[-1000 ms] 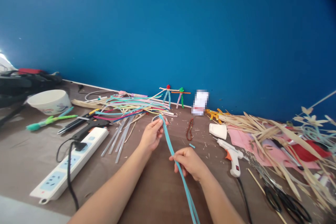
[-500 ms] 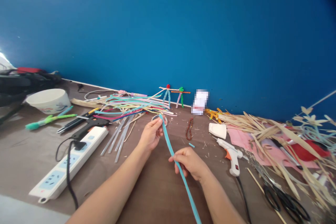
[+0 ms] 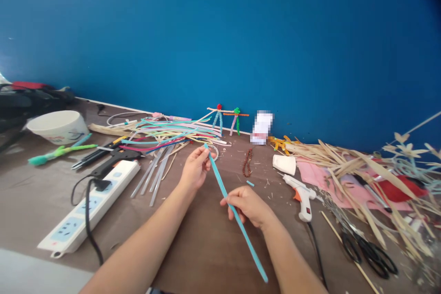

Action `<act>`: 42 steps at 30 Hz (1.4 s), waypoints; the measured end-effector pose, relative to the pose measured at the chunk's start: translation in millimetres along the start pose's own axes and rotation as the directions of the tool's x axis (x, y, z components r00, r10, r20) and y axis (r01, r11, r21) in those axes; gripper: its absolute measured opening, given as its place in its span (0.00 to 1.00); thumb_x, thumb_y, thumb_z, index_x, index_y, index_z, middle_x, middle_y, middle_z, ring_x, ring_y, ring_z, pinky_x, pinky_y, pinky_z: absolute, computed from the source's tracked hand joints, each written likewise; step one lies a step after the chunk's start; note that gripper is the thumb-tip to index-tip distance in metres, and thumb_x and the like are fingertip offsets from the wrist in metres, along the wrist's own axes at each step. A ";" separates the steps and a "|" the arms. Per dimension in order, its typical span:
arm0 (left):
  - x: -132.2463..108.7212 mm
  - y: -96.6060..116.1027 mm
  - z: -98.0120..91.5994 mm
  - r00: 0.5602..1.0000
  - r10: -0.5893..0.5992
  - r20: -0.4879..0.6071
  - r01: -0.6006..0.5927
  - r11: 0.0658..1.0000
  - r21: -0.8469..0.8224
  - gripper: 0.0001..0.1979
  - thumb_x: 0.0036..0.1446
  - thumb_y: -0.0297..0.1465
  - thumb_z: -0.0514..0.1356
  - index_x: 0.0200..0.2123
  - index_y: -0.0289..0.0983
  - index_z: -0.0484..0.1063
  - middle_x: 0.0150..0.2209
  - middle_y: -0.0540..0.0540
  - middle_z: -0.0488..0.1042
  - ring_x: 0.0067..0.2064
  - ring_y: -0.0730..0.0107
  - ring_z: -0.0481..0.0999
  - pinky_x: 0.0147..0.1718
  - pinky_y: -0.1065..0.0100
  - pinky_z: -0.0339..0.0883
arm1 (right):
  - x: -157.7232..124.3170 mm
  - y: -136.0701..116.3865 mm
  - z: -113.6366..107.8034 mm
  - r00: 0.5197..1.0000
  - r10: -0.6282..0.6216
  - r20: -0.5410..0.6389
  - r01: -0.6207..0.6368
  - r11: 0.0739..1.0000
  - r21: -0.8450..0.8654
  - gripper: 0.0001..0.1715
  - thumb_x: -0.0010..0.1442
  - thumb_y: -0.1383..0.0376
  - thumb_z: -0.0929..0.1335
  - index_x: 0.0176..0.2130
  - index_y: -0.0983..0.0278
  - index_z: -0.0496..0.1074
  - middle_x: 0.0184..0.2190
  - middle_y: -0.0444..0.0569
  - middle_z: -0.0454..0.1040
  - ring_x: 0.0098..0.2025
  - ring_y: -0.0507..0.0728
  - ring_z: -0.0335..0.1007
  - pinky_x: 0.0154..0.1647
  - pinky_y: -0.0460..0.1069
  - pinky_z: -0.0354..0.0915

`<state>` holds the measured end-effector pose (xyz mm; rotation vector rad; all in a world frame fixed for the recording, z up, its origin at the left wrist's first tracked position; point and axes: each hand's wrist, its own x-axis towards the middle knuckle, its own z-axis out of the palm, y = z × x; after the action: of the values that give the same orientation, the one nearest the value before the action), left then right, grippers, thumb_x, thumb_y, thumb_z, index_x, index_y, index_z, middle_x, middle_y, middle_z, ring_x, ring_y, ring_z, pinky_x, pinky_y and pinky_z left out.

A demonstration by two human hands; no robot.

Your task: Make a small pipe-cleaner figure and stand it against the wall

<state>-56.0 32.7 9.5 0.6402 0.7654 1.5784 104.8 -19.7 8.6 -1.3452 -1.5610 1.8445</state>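
Several light blue pipe cleaners (image 3: 247, 241), lying side by side as one bundle, slant from the table's middle down toward me. My left hand (image 3: 197, 165) pinches the bundle near its far end. Partway along, my right hand (image 3: 246, 206) is closed round it between thumb and fingers. The near end hangs free beyond my right hand. Just behind my left fingers a clear roll of tape (image 3: 214, 150) is partly hidden. A short light blue piece (image 3: 250, 183) lies on the table past my right hand.
Many coloured pipe cleaners (image 3: 172, 131) lie behind, by two small stick figures (image 3: 219, 119). To the left are a power strip (image 3: 93, 206), black glue gun (image 3: 112, 161) and white bowl (image 3: 58, 127). A white glue gun (image 3: 303, 197), scissors (image 3: 368, 255) and dried strips (image 3: 330, 161) lie right.
The bundle's near end has come into view and the bundle looks straighter. Both hands keep their grip, and the whole view has shifted slightly.
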 end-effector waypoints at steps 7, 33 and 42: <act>14.2 10.5 -14.0 0.989 -0.002 -0.151 -0.001 1.000 -0.019 0.05 0.43 0.25 0.58 0.22 0.33 0.62 0.16 0.54 0.65 0.12 0.88 0.55 0.10 0.82 0.45 | -1.4 3.5 -9.9 0.990 -0.040 0.138 0.038 0.999 0.015 0.11 0.50 0.64 0.63 0.30 0.70 0.70 0.17 0.43 0.71 0.10 0.42 0.51 0.10 0.40 0.47; 28.0 40.5 -37.1 0.971 -0.159 -0.178 0.061 0.886 -0.459 0.17 0.61 0.26 0.41 0.22 0.32 0.61 0.15 0.55 0.63 0.12 0.91 0.58 0.10 0.90 0.54 | -7.2 4.6 -33.0 0.938 -0.062 0.341 0.085 0.995 -0.053 0.13 0.52 0.64 0.63 0.34 0.70 0.71 0.15 0.40 0.66 0.13 0.43 0.47 0.12 0.39 0.45; 13.3 21.2 -17.0 0.983 -0.163 0.087 0.182 0.932 -0.315 0.12 0.58 0.26 0.47 0.25 0.32 0.64 0.17 0.54 0.65 0.13 0.89 0.59 0.10 0.87 0.54 | -9.2 -0.7 -14.3 0.915 -0.154 0.373 0.141 0.988 0.062 0.23 0.51 0.65 0.65 0.47 0.66 0.62 0.26 0.45 0.73 0.15 0.43 0.52 0.15 0.40 0.50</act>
<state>-84.2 42.2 14.9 0.3682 0.4893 1.4724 120.8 -18.8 14.1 -0.8604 -1.7493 2.1102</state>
